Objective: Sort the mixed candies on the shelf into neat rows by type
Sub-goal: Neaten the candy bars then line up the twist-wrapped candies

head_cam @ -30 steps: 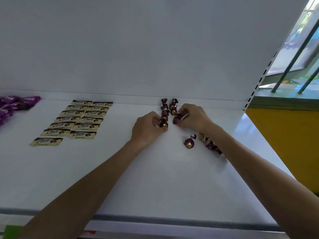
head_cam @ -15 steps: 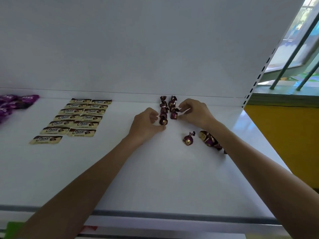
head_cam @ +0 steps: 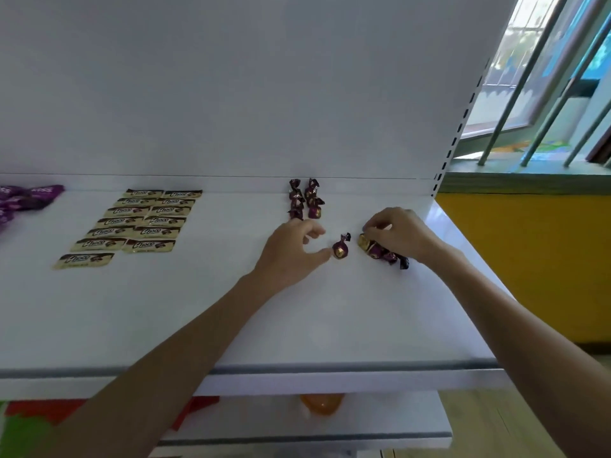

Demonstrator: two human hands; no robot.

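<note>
Two short rows of twisted purple-and-gold candies (head_cam: 305,200) stand at the far edge of the white shelf (head_cam: 165,309), against the back panel. Near them, a single loose candy (head_cam: 341,248) lies between the hands. The left hand (head_cam: 291,251) reaches in palm down, thumb and forefinger parted, the forefinger tip just touching that candy. The right hand (head_cam: 401,234) arches over a small cluster of the same candies (head_cam: 380,251), its fingertips pinching the gold-wrapped far-left one. Both forearms stretch in from the near edge. Farther left, cream Choco bars (head_cam: 139,223) lie in two columns, and purple packets (head_cam: 24,200) sit at the far left.
</note>
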